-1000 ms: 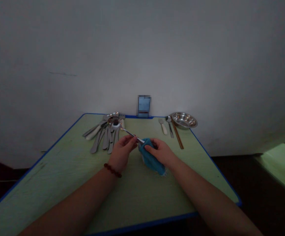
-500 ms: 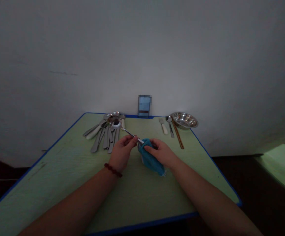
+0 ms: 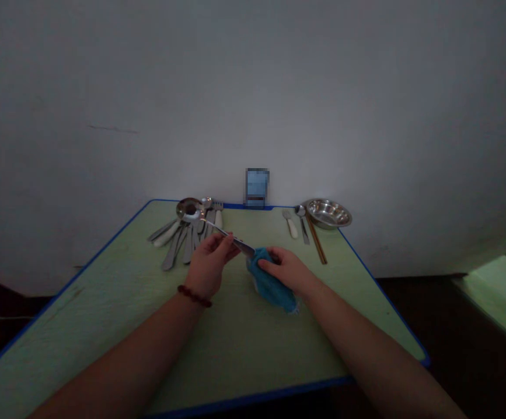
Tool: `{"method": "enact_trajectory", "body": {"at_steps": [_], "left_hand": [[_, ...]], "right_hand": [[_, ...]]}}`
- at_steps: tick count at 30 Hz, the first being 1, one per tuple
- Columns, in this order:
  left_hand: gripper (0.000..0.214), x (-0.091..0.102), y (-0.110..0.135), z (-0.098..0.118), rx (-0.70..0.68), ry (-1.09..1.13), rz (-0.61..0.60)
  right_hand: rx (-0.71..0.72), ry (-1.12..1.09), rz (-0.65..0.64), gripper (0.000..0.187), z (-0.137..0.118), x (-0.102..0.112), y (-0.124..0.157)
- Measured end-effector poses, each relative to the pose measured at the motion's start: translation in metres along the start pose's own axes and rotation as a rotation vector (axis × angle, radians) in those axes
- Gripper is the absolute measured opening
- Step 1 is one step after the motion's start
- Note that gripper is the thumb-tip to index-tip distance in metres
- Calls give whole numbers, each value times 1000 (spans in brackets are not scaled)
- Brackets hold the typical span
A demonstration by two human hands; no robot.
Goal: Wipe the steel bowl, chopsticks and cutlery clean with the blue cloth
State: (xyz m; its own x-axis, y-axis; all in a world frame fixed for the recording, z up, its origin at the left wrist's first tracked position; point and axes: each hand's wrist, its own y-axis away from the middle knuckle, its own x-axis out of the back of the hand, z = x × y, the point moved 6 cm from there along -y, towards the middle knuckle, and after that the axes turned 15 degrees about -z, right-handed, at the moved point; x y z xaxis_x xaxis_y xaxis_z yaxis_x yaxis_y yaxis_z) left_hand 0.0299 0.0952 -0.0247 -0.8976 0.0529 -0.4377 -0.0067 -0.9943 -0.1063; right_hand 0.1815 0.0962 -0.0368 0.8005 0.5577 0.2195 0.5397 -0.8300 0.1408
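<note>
My left hand (image 3: pixel 209 263) pinches the handle of a metal spoon (image 3: pixel 191 208), whose bowl points up and away to the left, over the cutlery pile. My right hand (image 3: pixel 286 271) is closed on a blue cloth (image 3: pixel 270 285) that wraps the end of the spoon's handle. Both hands hover over the middle of the green table (image 3: pixel 104 302). A red bead bracelet sits on my left wrist.
A fan of several metal spoons and forks (image 3: pixel 178 238) lies at the table's back left. At the back right stand a steel bowl (image 3: pixel 328 213), a white-handled spoon (image 3: pixel 290 223), a small metal spoon (image 3: pixel 301 223) and wooden chopsticks (image 3: pixel 316 240). A blurred blue box (image 3: pixel 257 187) leans against the wall.
My left hand has drawn the spoon left and upward, so more of the handle shows out of the cloth and the bowl is higher. My right hand stayed nearly still.
</note>
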Motion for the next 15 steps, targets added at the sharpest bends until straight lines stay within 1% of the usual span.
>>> {"method": "enact_trajectory", "body": {"at_steps": [3, 7, 10, 15], "left_hand": [[18, 2, -1, 2, 1, -3, 23], [18, 1, 0, -1, 33, -36, 10], [21, -2, 1, -6, 95, -76, -26], [24, -10, 4, -14, 196, -150, -128]], "right_hand": [[-4, -75, 43, 22, 2, 6, 0], [28, -187, 144, 23, 0, 16, 1], [85, -165, 227, 25, -3, 23, 3], [198, -150, 283, 29, -6, 29, 3]]}}
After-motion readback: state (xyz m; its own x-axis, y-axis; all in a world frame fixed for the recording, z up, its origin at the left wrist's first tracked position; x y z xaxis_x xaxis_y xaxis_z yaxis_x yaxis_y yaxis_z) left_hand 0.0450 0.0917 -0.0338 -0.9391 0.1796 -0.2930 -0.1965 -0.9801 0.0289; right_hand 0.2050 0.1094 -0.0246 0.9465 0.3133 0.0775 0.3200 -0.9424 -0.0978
